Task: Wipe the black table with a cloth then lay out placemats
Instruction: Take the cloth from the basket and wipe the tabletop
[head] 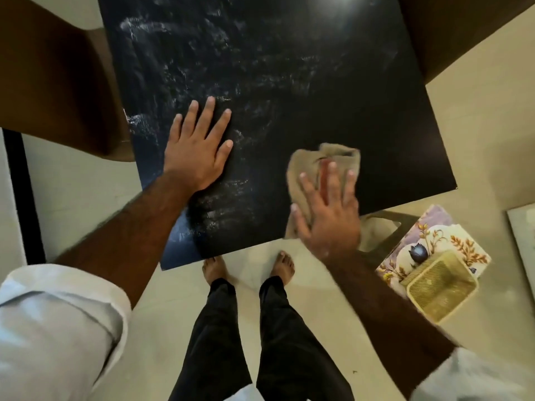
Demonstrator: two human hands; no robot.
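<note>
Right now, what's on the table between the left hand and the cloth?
Nothing stands there: the head view shows only bare black table with faint whitish smears between the left hand and the cloth.

One black surface (289,82) is seen. Two hands are counted on it, the left hand (197,151) and the right hand (330,218). One beige cloth (307,166) is counted, under the right hand. Two bare feet are counted nearer than the hands, a left foot (214,267) and a right foot (282,264). To the right of the right hand one mesh basket (440,287) is counted, on a pile of flowered placemats (428,235) whose number cannot be told. Two brown shapes are counted, one brown shape (52,82) beyond the left hand and a second brown shape (463,30) beyond the right hand.
</note>
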